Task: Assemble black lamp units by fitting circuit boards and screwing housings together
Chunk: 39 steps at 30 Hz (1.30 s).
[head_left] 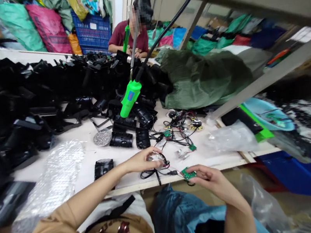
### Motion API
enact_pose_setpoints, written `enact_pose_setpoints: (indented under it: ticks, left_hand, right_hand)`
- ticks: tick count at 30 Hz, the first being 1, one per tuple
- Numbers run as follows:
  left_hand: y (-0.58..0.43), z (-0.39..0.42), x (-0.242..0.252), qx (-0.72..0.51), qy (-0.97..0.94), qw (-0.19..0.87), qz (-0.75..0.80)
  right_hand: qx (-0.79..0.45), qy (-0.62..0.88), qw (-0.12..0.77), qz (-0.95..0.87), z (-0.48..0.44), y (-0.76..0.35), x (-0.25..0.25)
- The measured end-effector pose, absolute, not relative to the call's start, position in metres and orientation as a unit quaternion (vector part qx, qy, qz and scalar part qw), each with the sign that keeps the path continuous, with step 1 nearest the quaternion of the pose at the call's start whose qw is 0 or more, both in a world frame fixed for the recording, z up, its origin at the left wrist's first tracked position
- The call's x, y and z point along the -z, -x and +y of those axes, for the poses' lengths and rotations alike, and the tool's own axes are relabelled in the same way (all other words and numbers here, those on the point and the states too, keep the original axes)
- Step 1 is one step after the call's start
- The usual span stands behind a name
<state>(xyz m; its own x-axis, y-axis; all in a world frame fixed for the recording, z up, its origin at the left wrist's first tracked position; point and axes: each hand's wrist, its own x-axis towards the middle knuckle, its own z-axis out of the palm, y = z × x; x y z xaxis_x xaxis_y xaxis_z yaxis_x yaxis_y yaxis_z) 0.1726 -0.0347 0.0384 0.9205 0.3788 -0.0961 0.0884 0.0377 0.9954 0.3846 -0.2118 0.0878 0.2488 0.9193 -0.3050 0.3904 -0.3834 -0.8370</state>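
Near the front edge of the table, my left hand (145, 160) is closed around a small round part with a dark rim (159, 158), which looks like a speaker. Thin wires run from it to a green circuit board (188, 173). My right hand (208, 176) pinches that board by its right side, just past the table edge. A black cable with a plug (172, 173) lies beneath and between my hands. More wired boards and round parts (186, 127) are tangled just beyond. Black plastic housings (120, 139) lie further left, beside a round dish of small metal pieces (102, 138).
A green electric screwdriver (130, 100) hangs over the table. Black housings (35, 88) are heaped at the back left. Bubble wrap (50, 180) lies left; a green sack (205, 77) and a light-blue basin (272, 109) stand right. A co-worker (128, 38) sits opposite.
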Motion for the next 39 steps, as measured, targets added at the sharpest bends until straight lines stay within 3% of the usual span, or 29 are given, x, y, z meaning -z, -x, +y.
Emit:
enact_pose_setpoints:
  ticks: [3, 6, 9, 12, 16, 19, 21, 27, 32, 35, 37, 39]
  left_hand:
    - [-0.13, -0.051, -0.051, -0.045, -0.777, 0.598, 0.19]
    - [-0.102, -0.076, -0.047, 0.008, -0.794, 0.562, 0.231]
    - [-0.085, -0.1, -0.039, 0.021, -0.766, 0.597, 0.237]
    - [-0.066, -0.106, -0.045, 0.019, -0.672, 0.72, 0.172]
    - [-0.041, -0.094, -0.07, 0.008, -0.519, 0.852, 0.069]
    - [-0.031, -0.09, -0.084, 0.022, -0.444, 0.895, 0.045]
    - [-0.03, -0.093, -0.088, 0.029, -0.445, 0.895, 0.031]
    - [-0.031, -0.1, -0.088, 0.009, -0.453, 0.891, 0.014]
    - [-0.026, -0.094, -0.084, -0.022, -0.436, 0.898, 0.053]
    - [-0.028, -0.09, -0.085, -0.032, -0.458, 0.883, 0.093]
    - [-0.032, -0.086, -0.086, -0.052, -0.453, 0.882, 0.119]
    - [-0.036, -0.083, -0.088, -0.083, -0.421, 0.891, 0.146]
  right_hand:
    - [-0.487, 0.686, 0.313, -0.44, -0.221, -0.372, -0.07]
    - [-0.579, 0.67, 0.249, -0.391, -0.235, -0.361, -0.049]
    - [-0.623, 0.664, 0.197, -0.364, -0.257, -0.353, -0.05]
    - [-0.629, 0.658, 0.205, -0.36, -0.26, -0.346, -0.062]
    - [-0.476, 0.737, 0.21, -0.431, -0.212, -0.32, -0.049]
    - [-0.242, 0.758, 0.087, -0.599, -0.171, -0.295, -0.021]
    - [-0.161, 0.764, 0.048, -0.623, -0.158, -0.289, -0.005]
    - [-0.086, 0.832, 0.007, -0.548, -0.18, -0.372, 0.011]
    - [-0.043, 0.882, 0.036, -0.469, -0.196, -0.468, 0.005]
    - [-0.017, 0.888, 0.078, -0.453, -0.191, -0.464, 0.003]
    - [-0.034, 0.871, 0.144, -0.469, -0.185, -0.426, 0.004]
    - [-0.234, 0.763, 0.304, -0.52, -0.18, -0.364, 0.004]
